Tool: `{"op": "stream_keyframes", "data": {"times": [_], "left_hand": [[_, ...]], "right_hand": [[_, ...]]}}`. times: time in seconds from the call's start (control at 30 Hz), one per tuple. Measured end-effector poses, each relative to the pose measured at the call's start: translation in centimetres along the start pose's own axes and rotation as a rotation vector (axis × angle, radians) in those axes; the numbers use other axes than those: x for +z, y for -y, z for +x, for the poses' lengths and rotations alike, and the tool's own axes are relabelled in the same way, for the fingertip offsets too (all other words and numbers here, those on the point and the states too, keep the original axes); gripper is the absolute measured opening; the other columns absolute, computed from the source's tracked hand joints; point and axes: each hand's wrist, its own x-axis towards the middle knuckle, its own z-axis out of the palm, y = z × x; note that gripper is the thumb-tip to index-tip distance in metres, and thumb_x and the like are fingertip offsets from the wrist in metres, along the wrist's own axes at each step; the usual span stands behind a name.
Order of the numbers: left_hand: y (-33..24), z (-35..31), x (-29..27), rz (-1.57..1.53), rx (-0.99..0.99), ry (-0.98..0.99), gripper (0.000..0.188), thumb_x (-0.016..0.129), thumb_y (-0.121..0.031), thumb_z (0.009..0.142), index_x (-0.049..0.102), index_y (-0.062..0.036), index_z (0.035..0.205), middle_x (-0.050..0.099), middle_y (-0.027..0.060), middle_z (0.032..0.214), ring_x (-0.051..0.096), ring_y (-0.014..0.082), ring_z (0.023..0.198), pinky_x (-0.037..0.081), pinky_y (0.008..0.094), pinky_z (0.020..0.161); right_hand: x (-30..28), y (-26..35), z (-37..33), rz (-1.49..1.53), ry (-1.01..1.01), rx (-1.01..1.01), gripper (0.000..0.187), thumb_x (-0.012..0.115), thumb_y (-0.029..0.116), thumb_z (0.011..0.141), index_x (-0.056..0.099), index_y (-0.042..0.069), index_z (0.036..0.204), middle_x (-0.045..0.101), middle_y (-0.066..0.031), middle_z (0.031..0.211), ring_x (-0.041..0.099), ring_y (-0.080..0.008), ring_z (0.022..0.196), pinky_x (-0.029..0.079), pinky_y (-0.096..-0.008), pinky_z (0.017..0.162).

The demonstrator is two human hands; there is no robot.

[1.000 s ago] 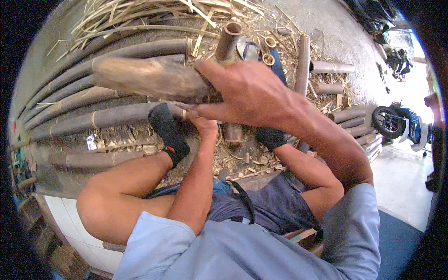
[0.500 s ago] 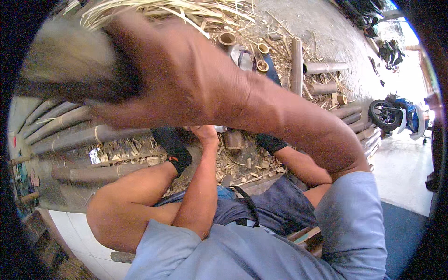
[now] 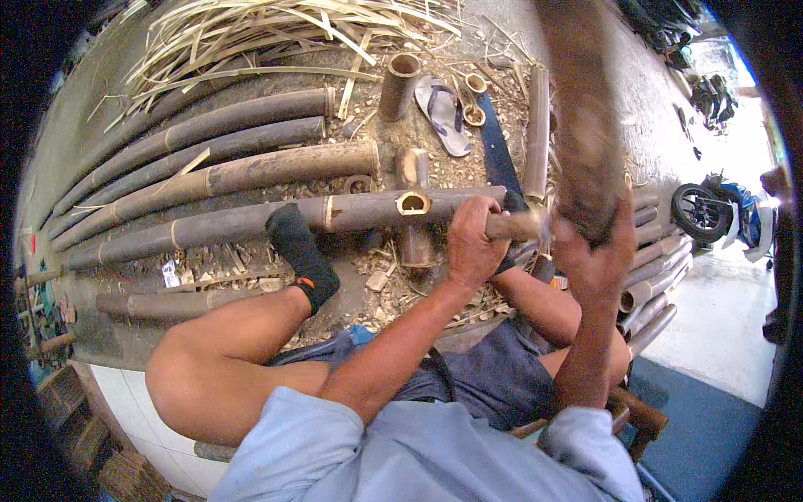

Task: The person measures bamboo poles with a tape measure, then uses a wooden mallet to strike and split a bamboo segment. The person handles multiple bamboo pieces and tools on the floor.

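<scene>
The left hand (image 3: 473,243) is wrapping its fingers tight round a short pale wooden-handled tool (image 3: 514,226), holding it against the long dark bamboo pole (image 3: 251,219) that is lying across in front of the person; the grip is keeping the tool's far end steady at the pole, near the square hole cut in its wall (image 3: 413,202). The right hand (image 3: 595,251) is clenching the lower end of a thick brown wooden club (image 3: 585,125), which is standing up and blurring with motion above the tool, placed to come down on it. A foot in a black sock (image 3: 301,255) is pressing on the pole, pinning it so it cannot roll.

The ground is looking like grey concrete, littered with pale chips and shavings (image 3: 376,276). More dark bamboo poles (image 3: 209,142) are lying side by side beyond, with a heap of pale split strips (image 3: 276,42) behind them. A grey sandal (image 3: 443,113) and short cut bamboo rings (image 3: 477,84) are sitting further off, and a parked motorbike's wheel (image 3: 698,213) is showing at the right.
</scene>
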Motion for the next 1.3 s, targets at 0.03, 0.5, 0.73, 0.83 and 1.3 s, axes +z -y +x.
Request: {"op": "stream_keyframes", "data": {"times": [0.03, 0.5, 0.73, 0.83, 1.3], "left_hand": [[-0.1, 0.2, 0.5, 0.072, -0.004, 0.074, 0.028, 0.078, -0.017, 0.074, 0.058, -0.0058, 0.09, 0.059, 0.0166, 0.089, 0.061, 0.0385, 0.084, 0.05, 0.0455, 0.072], [5.7, 2.7, 2.6, 0.339, -0.146, 0.275, 0.041, 0.082, -0.027, 0.072, 0.064, -0.0037, 0.1, 0.064, 0.0194, 0.098, 0.065, 0.0417, 0.093, 0.054, 0.0482, 0.081], [6.4, 2.4, 2.6, 0.361, -0.049, 0.176, 0.036, 0.083, -0.022, 0.068, 0.058, -0.007, 0.09, 0.062, 0.0147, 0.09, 0.065, 0.0387, 0.087, 0.053, 0.0487, 0.072], [6.7, 2.2, 2.3, 0.324, -0.039, 0.248, 0.036, 0.083, -0.023, 0.069, 0.058, -0.0069, 0.088, 0.063, 0.015, 0.09, 0.065, 0.0394, 0.086, 0.053, 0.0497, 0.071], [7.7, 1.7, 2.4, 0.402, -0.084, 0.423, 0.035, 0.08, -0.029, 0.071, 0.064, -0.0091, 0.094, 0.066, 0.0144, 0.093, 0.067, 0.0389, 0.088, 0.055, 0.0485, 0.074]], "right_hand": [[-0.9, -2.1, -1.5, 0.033, -0.085, 0.071, 0.068, 0.079, 0.04, 0.082, 0.052, 0.001, 0.131, 0.069, -0.0134, 0.103, 0.07, -0.0246, 0.092, 0.055, -0.0367, 0.08], [-2.7, -11.5, -11.4, 0.021, -0.001, 0.844, 0.062, 0.066, 0.036, 0.095, 0.046, 0.0, 0.141, 0.064, -0.0171, 0.105, 0.065, -0.0259, 0.091, 0.053, -0.037, 0.083], [2.0, -10.2, -7.7, -0.069, 0.167, 0.732, 0.07, 0.067, 0.035, 0.093, 0.04, 0.003, 0.149, 0.063, -0.0241, 0.121, 0.062, -0.036, 0.113, 0.048, -0.0407, 0.098], [0.8, -10.4, -6.4, -0.12, 0.151, 0.657, 0.078, 0.066, 0.04, 0.092, 0.034, 0.006, 0.155, 0.061, -0.0274, 0.126, 0.061, -0.0403, 0.113, 0.046, -0.0471, 0.098], [-3.6, -15.3, -6.0, 0.363, -0.365, 0.918, 0.062, 0.061, 0.041, 0.099, 0.042, 0.008, 0.147, 0.065, -0.0203, 0.114, 0.062, -0.0405, 0.107, 0.049, -0.0532, 0.095]]}}
